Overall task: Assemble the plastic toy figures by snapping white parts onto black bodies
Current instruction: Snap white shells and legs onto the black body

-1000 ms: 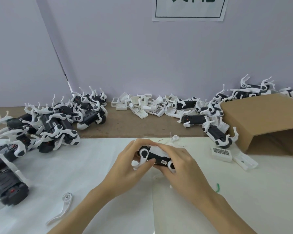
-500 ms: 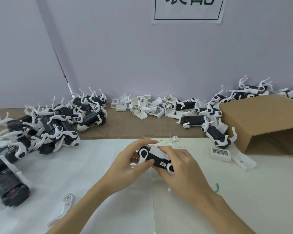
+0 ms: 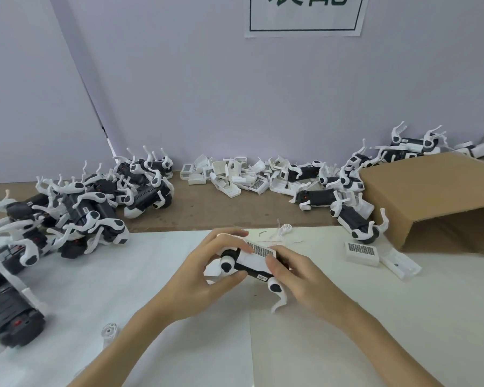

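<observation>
Both hands hold one toy figure (image 3: pixel 253 262) above the white paper at the middle of the table. It has a black body with a white grilled cover on top and white legs. My left hand (image 3: pixel 207 275) grips its left end, thumb under the body. My right hand (image 3: pixel 299 283) grips the right end, fingers on the cover's edge. One white leg (image 3: pixel 278 296) hangs down below my right hand.
A pile of finished figures (image 3: pixel 76 210) fills the left side, with a larger black body (image 3: pixel 9 311) at the near left. Loose white covers (image 3: pixel 232 174) lie along the wall. A cardboard box (image 3: pixel 436 196) lies open at right, a white cover (image 3: pixel 361 251) before it. One loose leg (image 3: pixel 108 331) rests near my left forearm.
The figure has been turned in my hands, so the grilled white cover now faces up and one leg hangs free below my right hand. Both hands stay in place.
</observation>
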The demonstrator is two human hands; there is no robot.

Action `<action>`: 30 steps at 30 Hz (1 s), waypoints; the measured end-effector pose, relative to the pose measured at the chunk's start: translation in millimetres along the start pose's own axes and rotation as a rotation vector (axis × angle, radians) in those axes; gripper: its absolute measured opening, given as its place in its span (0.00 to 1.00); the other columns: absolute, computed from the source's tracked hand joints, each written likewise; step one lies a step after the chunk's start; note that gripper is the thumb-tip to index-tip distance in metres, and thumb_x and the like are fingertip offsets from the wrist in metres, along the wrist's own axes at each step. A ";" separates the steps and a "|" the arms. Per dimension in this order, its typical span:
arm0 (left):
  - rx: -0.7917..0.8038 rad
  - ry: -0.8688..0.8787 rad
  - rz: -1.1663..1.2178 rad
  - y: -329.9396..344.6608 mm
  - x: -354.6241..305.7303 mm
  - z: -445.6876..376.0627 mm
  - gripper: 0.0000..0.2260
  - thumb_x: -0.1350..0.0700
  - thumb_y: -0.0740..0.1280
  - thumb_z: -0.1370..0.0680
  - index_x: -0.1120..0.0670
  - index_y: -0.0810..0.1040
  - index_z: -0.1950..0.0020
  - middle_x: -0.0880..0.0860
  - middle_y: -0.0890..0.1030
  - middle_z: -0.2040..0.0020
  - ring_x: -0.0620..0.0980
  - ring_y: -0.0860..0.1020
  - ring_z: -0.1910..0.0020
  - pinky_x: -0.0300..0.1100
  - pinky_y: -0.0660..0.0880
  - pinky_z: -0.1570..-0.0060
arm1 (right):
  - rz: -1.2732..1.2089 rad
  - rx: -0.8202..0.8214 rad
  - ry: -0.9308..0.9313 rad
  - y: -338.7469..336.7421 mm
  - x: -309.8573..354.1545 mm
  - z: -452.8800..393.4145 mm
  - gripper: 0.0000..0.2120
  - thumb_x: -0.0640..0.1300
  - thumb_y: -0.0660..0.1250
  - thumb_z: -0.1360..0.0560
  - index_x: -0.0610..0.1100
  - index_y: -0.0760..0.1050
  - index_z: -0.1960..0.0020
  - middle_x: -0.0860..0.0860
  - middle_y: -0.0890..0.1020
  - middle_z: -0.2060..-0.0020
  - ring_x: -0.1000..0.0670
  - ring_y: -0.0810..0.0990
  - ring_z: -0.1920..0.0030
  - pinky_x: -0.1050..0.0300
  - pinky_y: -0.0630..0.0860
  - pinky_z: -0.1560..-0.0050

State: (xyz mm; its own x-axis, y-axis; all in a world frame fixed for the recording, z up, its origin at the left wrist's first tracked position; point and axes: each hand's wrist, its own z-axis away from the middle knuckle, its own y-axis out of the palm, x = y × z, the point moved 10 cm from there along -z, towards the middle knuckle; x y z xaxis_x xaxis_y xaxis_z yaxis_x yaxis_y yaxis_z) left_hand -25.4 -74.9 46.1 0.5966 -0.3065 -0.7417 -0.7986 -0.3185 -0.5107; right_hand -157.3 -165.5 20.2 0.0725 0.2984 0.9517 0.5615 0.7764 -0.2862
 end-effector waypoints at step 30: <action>-0.080 -0.234 0.234 12.9 30.9 6.5 0.14 0.47 0.70 0.19 0.52 0.75 0.39 0.52 0.81 0.48 0.56 0.79 0.48 0.41 0.75 0.49 | 0.691 -0.236 -0.339 -2.6 27.9 3.8 0.13 0.57 0.68 0.21 0.49 0.82 0.45 0.61 0.81 0.52 0.56 0.71 0.44 0.58 0.66 0.38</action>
State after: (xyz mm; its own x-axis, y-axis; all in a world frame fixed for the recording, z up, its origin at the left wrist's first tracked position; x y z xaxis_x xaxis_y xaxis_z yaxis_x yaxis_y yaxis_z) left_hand -17.8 -82.7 13.7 0.3560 -0.1679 -0.9193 -0.8974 -0.3358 -0.2862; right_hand -159.9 -157.1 47.1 0.2345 0.8501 0.4715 0.6432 0.2280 -0.7310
